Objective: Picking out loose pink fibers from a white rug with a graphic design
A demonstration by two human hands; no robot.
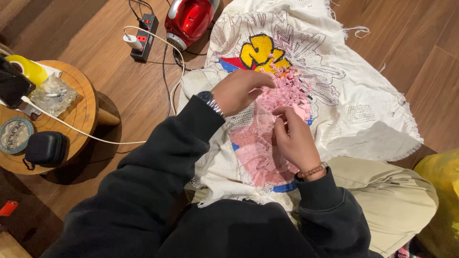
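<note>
A white mesh rug canvas lies over my lap, with a printed outline design and knotted patches of yellow, red, blue and pink yarn. My left hand, with a watch on its wrist, rests fingers-down on the tufted pink yarn patch. My right hand, a bead bracelet on its wrist, pinches at the canvas beside that pink patch; whatever small thing it grips is hidden by the fingers. A flat pink area shows below both hands.
A round wooden side table at left carries a black zip case, a small round tin and a plastic bag. A power strip and a red appliance sit on the wooden floor. A yellow bag is at right.
</note>
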